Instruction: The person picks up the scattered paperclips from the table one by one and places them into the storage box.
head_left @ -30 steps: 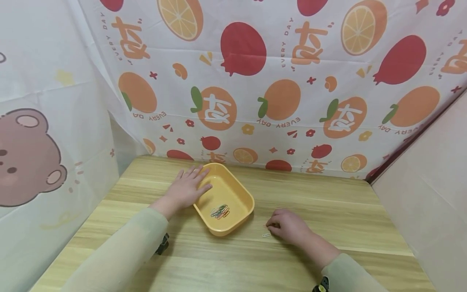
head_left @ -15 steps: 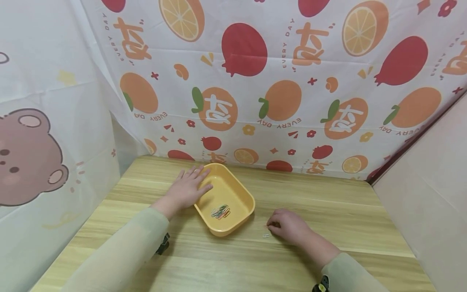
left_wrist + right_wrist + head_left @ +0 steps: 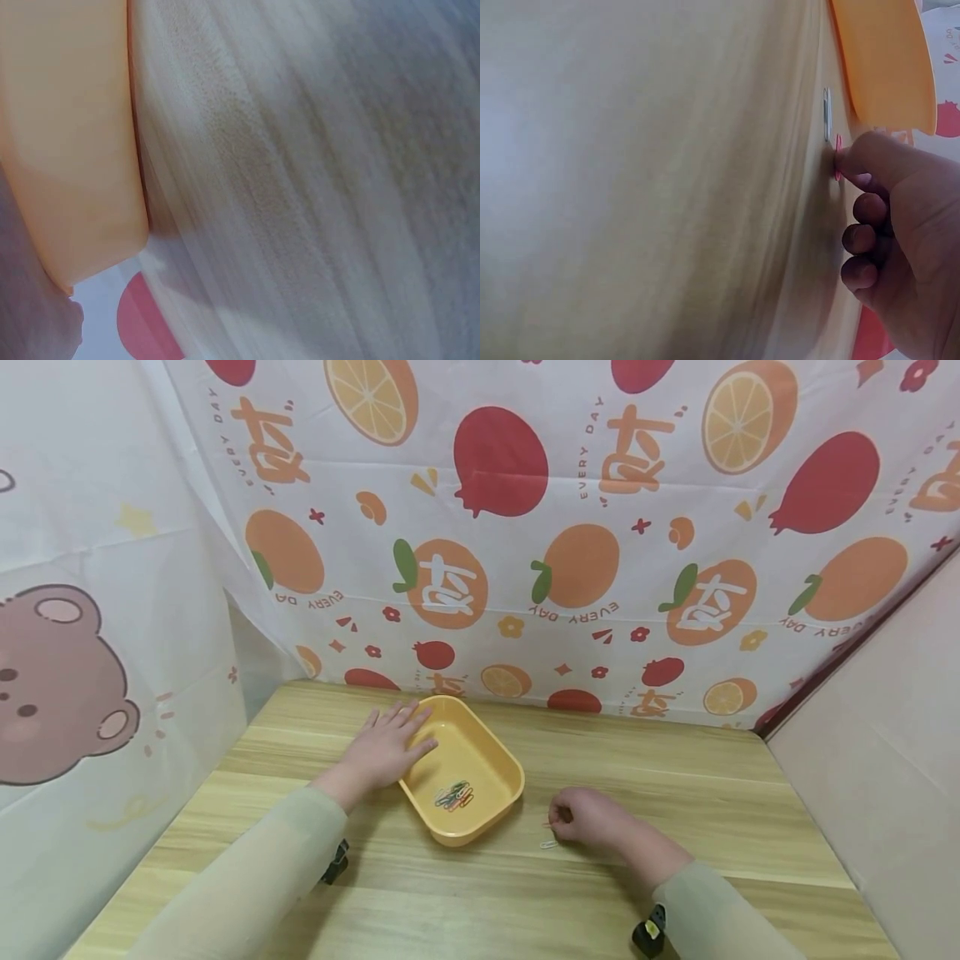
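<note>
My left hand [image 3: 382, 747] rests with spread fingers on the left rim of a yellow-orange plastic tray [image 3: 491, 747]. Inside the tray, several coloured paper clips [image 3: 454, 796] lie in a small pile. To the tray's right, my right hand [image 3: 588, 817] pinches a red paper clip [image 3: 838, 157] between thumb and index finger, low at the tabletop. Its other fingers are curled in. A white paper clip [image 3: 549, 844] lies on the table just beside the red one. The left wrist view shows the tray's outer wall [image 3: 71, 150] and part of the left hand at the lower left.
The wooden table [image 3: 450, 910] ends at a fruit-print cloth [image 3: 510, 568] hung behind it. White cloth walls [image 3: 180, 610] stand at the left and right sides. A dark wrist device [image 3: 649, 932] sits at the right sleeve.
The right wrist and forearm have turned slightly, while the fingertips stay at the red paper clip. The left hand, the tray and the white paper clip have not moved.
</note>
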Available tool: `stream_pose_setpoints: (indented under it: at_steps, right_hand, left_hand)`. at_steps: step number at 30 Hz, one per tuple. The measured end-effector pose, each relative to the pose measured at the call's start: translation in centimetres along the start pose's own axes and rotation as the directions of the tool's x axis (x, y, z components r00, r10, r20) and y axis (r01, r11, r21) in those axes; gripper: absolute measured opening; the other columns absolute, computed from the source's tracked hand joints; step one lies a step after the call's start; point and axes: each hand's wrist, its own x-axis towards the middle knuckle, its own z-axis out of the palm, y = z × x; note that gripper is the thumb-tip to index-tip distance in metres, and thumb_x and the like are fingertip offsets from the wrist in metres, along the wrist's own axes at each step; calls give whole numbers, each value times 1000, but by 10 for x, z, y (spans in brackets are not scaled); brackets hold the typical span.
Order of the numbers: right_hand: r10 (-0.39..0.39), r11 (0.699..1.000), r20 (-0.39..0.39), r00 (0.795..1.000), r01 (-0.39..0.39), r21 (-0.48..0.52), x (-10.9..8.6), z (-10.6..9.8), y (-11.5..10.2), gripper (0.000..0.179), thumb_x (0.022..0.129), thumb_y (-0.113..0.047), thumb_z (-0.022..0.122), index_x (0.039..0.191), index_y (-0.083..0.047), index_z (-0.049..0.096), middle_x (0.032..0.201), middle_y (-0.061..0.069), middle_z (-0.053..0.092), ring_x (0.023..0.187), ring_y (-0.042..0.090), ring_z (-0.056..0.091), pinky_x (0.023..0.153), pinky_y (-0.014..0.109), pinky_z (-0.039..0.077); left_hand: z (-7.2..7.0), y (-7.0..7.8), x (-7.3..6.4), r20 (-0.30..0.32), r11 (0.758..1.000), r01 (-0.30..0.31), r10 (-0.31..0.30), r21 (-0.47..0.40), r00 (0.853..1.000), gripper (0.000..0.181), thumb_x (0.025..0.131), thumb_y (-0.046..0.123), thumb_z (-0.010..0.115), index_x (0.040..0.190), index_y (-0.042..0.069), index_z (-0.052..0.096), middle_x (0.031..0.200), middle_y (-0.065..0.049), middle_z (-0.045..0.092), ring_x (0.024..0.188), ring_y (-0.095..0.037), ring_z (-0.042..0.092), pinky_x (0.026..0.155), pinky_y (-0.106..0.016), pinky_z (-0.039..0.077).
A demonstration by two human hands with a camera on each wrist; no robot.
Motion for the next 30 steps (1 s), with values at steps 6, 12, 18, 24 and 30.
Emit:
stream_pose_setpoints:
  at_steps: [6,12,18,24,30]
  right_hand:
    - [17,1000,65,998,-19,24,7,-3,0,17,84,-15,71,74,-21,59,67,-13,52,62,3,47,59,24,43]
    - [56,998,113,992,-57,8,11,-5,0,15,80,-16,70,74,-21,57,68,-12,53,63,4,48,60,25,43]
    - [66,998,127,990,-63,-22,11,-6,-1,19,82,-21,71,72,-21,55,66,-11,50,62,5,48,59,25,42]
    - [37,998,103,994,-31,-63,8,-7,-1,22,85,-24,72,71,-22,55,66,-12,50,62,4,48,58,25,42]
    - [-17,997,55,998,21,-73,5,-6,3,23,90,-28,72,72,-25,58,68,-14,51,64,3,48,60,25,43]
  left_hand:
    - [-2,2,-2,-3,1000,0,0,-12,1000,69,102,57,39,158,18,28,164,-12,19,149,-39,17,118,-62,4]
    - [-2,2,-3,-3,1000,2,-2,-7,1000,69,102,58,38,158,18,28,164,-12,20,149,-39,17,119,-62,6]
    - [-2,2,-2,-2,1000,1,-1,-7,1000,69,102,57,38,158,18,27,164,-12,18,149,-39,16,118,-62,5]
    - [-1,2,-1,1,1000,2,-2,-11,1000,70,102,59,36,159,18,26,165,-10,16,150,-38,14,119,-61,2]
    - [0,1,-1,3,1000,4,-4,-9,1000,70,102,59,36,159,19,26,165,-11,16,149,-39,15,119,-61,2]
